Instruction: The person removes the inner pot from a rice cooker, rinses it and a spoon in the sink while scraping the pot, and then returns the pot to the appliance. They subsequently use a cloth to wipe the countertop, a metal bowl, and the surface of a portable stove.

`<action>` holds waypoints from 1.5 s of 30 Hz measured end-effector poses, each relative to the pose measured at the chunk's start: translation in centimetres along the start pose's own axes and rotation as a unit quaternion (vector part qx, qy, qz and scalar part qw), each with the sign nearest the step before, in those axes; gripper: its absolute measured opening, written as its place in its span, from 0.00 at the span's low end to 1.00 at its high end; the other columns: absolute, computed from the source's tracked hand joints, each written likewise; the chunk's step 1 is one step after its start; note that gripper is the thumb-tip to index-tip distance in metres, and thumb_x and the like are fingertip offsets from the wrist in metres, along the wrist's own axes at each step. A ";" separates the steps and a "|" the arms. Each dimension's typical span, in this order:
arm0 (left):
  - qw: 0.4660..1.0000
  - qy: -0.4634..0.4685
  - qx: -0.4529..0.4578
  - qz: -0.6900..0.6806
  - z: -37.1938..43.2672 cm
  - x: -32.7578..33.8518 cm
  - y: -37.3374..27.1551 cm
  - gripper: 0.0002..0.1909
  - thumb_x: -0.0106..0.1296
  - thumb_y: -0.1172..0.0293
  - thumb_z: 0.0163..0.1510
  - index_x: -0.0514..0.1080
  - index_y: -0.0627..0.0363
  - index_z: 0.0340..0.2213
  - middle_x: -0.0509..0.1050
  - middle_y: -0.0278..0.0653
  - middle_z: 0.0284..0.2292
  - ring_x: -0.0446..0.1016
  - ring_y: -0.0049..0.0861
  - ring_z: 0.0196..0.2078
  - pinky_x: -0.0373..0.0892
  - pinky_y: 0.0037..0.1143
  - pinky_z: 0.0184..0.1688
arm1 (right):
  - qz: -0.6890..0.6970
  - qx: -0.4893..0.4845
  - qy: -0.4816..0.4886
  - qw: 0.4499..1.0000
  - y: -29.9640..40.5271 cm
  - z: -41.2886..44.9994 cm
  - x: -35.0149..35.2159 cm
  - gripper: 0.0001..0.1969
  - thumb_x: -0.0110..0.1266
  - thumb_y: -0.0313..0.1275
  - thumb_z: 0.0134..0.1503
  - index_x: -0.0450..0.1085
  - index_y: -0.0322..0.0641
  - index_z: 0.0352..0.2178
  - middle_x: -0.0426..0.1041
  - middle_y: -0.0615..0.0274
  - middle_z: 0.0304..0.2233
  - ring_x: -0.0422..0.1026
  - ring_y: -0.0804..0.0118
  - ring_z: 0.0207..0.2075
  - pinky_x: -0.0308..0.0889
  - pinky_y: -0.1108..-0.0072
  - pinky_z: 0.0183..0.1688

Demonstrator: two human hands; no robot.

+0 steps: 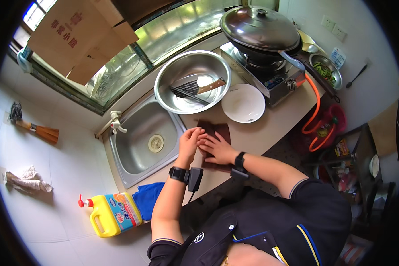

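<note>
A dark brown cloth [222,130] lies on the countertop to the right of the sink. My right hand [219,150] rests palm down on it with the fingers spread. Beside it, my left hand [188,146] is bent at the fingers, its tips close to or touching my right fingertips. Whether anything is pinched there I cannot tell. Just beyond the cloth stands a wide stainless steel basin [163,78]. Inside are a slotted spatula with a wooden handle [211,87] and dark chopsticks [189,94]. A white bowl [242,103] sits beside the basin.
The steel sink [139,163] with a tap [116,122] is at left. A blue cloth [149,198] and yellow detergent jug [114,214] are near the front left edge. A lidded wok [261,31] stands on a gas stove [276,86], whose orange hose [314,96] hangs down.
</note>
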State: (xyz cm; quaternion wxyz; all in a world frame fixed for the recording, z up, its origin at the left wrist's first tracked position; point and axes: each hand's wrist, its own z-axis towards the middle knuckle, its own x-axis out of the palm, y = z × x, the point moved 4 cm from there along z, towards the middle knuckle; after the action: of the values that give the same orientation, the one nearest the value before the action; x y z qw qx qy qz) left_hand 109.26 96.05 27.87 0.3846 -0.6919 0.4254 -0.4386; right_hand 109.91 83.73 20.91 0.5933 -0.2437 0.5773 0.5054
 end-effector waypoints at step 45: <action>0.975 -0.073 -0.156 0.139 16.5 -7.7 -5.1 0.15 0.33 0.78 0.51 0.61 0.76 0.38 0.72 0.51 0.29 0.75 0.30 0.25 0.70 0.20 0.22 | -0.016 0.100 -0.068 0.993 -3.3 -10.3 -5.7 0.28 0.50 0.48 0.45 0.62 0.45 0.46 0.56 0.59 0.53 0.49 0.59 0.56 0.42 0.63 0.57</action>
State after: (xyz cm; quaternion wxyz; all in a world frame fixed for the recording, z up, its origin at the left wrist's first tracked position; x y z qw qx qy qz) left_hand 123.96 107.50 25.06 0.3595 -0.7076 0.5514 -0.2569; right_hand 109.32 71.75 23.02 0.6606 -0.1572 0.5791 0.4512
